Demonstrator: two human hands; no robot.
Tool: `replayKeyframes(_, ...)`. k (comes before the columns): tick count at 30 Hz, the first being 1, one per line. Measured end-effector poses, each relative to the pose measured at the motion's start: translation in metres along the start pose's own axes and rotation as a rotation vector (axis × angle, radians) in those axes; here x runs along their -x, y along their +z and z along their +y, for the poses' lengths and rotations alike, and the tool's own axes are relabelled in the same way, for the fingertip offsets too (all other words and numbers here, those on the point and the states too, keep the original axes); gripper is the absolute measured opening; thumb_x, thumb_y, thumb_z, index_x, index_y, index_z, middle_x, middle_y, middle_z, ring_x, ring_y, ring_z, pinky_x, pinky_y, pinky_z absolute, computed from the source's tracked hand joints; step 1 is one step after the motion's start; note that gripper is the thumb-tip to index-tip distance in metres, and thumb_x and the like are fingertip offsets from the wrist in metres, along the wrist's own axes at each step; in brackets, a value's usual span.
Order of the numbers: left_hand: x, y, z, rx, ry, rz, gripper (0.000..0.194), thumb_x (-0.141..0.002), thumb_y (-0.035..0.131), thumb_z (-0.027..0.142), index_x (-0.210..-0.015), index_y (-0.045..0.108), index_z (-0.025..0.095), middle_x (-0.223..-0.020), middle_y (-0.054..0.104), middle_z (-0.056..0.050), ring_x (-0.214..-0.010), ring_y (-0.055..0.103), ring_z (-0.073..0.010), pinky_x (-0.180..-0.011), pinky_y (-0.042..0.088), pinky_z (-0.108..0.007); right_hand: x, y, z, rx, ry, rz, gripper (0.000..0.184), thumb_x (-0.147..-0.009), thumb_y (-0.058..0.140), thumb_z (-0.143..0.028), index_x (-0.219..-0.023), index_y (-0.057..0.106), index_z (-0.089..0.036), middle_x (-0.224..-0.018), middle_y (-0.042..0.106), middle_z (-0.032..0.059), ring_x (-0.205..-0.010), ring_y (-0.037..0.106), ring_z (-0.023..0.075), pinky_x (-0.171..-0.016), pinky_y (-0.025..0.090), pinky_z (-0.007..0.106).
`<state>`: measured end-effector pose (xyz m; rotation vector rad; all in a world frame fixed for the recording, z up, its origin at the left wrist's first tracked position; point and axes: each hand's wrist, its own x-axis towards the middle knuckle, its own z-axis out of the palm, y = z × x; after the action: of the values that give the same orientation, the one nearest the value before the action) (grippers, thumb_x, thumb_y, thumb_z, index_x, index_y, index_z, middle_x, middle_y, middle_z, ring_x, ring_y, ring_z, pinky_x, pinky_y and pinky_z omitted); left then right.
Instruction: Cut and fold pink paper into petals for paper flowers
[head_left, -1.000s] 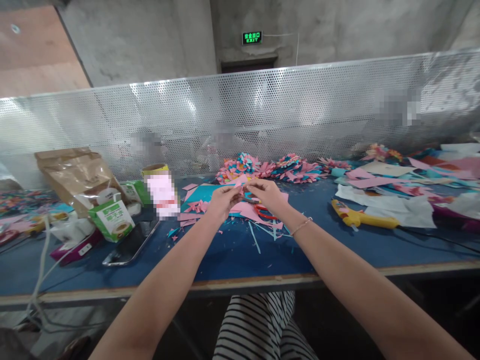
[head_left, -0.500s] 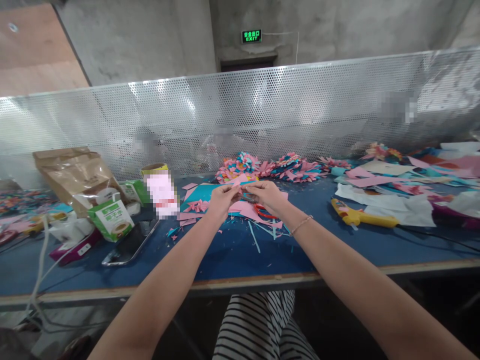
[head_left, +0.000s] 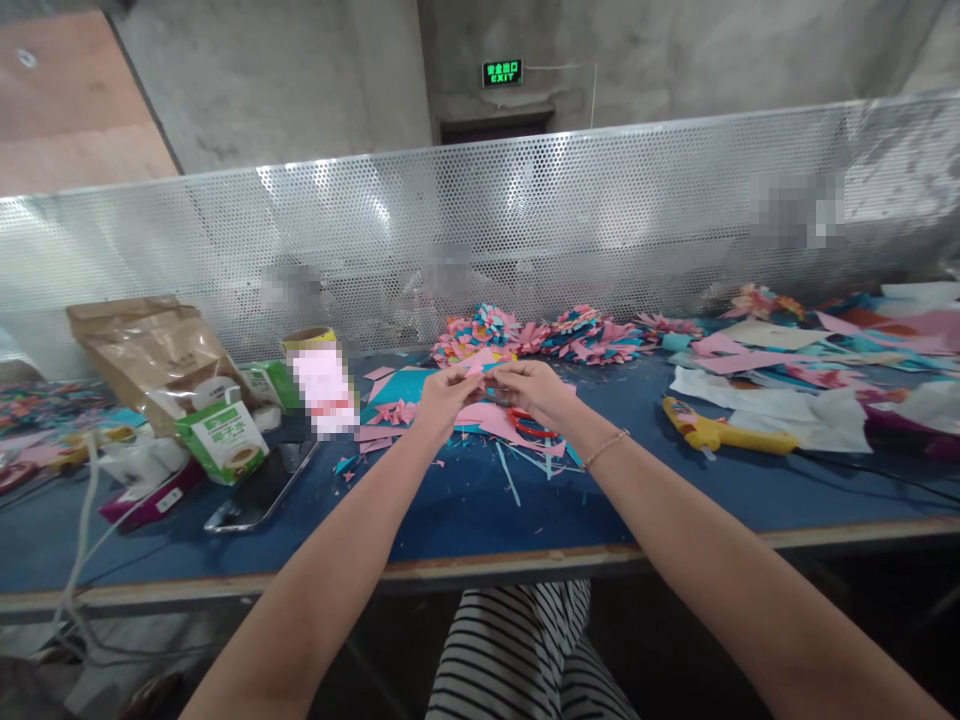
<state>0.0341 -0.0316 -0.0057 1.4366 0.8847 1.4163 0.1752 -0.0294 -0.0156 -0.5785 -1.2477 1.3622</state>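
My left hand (head_left: pixel 448 392) and my right hand (head_left: pixel 527 388) meet fingertip to fingertip above the middle of the table. Both pinch a small strip of pink paper (head_left: pixel 480 358), whose upper end sticks up past the fingers; its lower part is hidden by them. Beneath the hands lie a blue sheet (head_left: pixel 405 386), pink paper pieces (head_left: pixel 487 418) and thin cut strips (head_left: pixel 508 474). Red-handled scissors (head_left: pixel 529 424) rest under my right wrist. A small pink paper flower (head_left: pixel 394 412) lies left of my left hand.
Behind the hands sit pink and blue paper flower clusters (head_left: pixel 592 335) before a perforated metal screen (head_left: pixel 570 200). Rightward are a yellow glue gun (head_left: pixel 705 430) with its cord and loose paper (head_left: pixel 750 362). Leftward stand a brown paper bag (head_left: pixel 161 350), a green-white box (head_left: pixel 223 440) and a phone (head_left: pixel 262 488).
Very little differs. Both hands stay in the same place with the pink paper, and only the fingers of the right hand shift slightly.
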Motion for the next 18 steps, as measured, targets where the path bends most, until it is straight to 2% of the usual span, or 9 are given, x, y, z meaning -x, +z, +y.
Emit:
replayKeyframes(9,0.0,-0.003,0.003,-0.144,0.069,-0.025,0.019,-0.056,0.067,0.03,-0.063,0.062,0.013,-0.056,0.058,0.0,-0.053,0.053,-0.0097,-0.058,0.046,-0.025,-0.001,-0.003,0.001,0.112,-0.04,-0.02,0.017,-0.058,0.069,-0.029,-0.069,0.066,-0.016,-0.074,0.065,0.004,-0.074,0.06,0.0135,-0.076,0.048,0.031)
replayKeyframes(13,0.001,-0.002,0.008,-0.267,0.105,-0.035,0.015,-0.056,0.066,0.027,-0.058,0.061,0.013,-0.053,0.056,0.001,-0.051,0.052,-0.0104,-0.054,0.044,-0.024,-0.005,-0.008,0.005,0.304,-0.101,-0.026,0.017,-0.063,0.064,-0.031,-0.07,0.066,-0.016,-0.072,0.065,0.0041,-0.07,0.06,0.0138,-0.068,0.049,0.029)
replayKeyframes(18,0.005,-0.003,0.012,-0.484,0.192,-0.054,0.014,-0.06,0.061,0.025,-0.053,0.058,0.014,-0.047,0.053,0.002,-0.049,0.052,-0.0115,-0.046,0.035,-0.021,-0.008,-0.013,0.007,0.561,-0.156,-0.003,0.015,-0.069,0.054,-0.027,-0.069,0.065,-0.017,-0.066,0.063,0.002,-0.059,0.056,0.0122,-0.057,0.046,0.026)
